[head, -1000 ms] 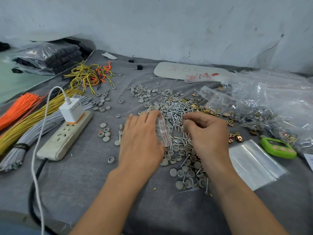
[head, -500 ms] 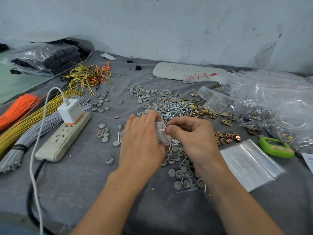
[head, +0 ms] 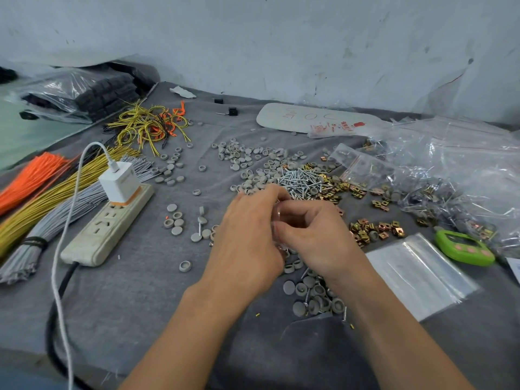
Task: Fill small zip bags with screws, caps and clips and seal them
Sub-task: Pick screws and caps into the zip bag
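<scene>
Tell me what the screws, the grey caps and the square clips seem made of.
Screws: shiny silver metal, probably plated steel, judging by glints. Grey caps: dull, even colour without glare, likely moulded plastic. Clips: thin bent metal with a yellow-gold sheen, possibly chromate-plated.

A small packing workshop: a cloth-covered counter (head: pixel 146 299) against a scuffed wall (head: pixel 281 38), strewn with loose screws (head: pixel 302 180), grey caps (head: pixel 247 156), brass clips (head: pixel 374 230), bundled wires (head: pixel 42 198) and clear zip bags (head: pixel 416 271).

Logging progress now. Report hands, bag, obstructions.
Left hand and right hand both pinch small clear plastic zip bag, mostly hidden. Seal state unseen. Loose grey round caps and silver screws lie beneath.
</scene>
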Available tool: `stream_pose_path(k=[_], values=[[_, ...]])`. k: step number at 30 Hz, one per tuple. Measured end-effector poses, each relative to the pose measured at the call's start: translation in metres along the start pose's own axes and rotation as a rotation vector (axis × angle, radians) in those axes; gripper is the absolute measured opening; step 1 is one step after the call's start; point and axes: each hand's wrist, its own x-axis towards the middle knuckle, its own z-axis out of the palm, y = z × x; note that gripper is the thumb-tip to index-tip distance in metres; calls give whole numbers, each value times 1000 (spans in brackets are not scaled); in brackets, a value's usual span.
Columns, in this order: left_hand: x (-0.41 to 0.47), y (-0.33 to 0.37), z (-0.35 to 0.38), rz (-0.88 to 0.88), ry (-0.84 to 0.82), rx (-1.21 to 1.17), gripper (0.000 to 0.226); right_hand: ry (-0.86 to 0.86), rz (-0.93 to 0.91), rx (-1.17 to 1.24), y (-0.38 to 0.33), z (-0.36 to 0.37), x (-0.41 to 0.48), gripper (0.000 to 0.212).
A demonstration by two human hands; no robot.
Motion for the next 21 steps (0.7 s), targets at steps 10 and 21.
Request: stream_pose_path(k=[10,21], values=[[0,-8,-3,10,-7,-5,74,124,28,-188,6,-1,0,58],[0,-12,-4,-97,111,-50,46,373,197,-704,15,-30,6,25]])
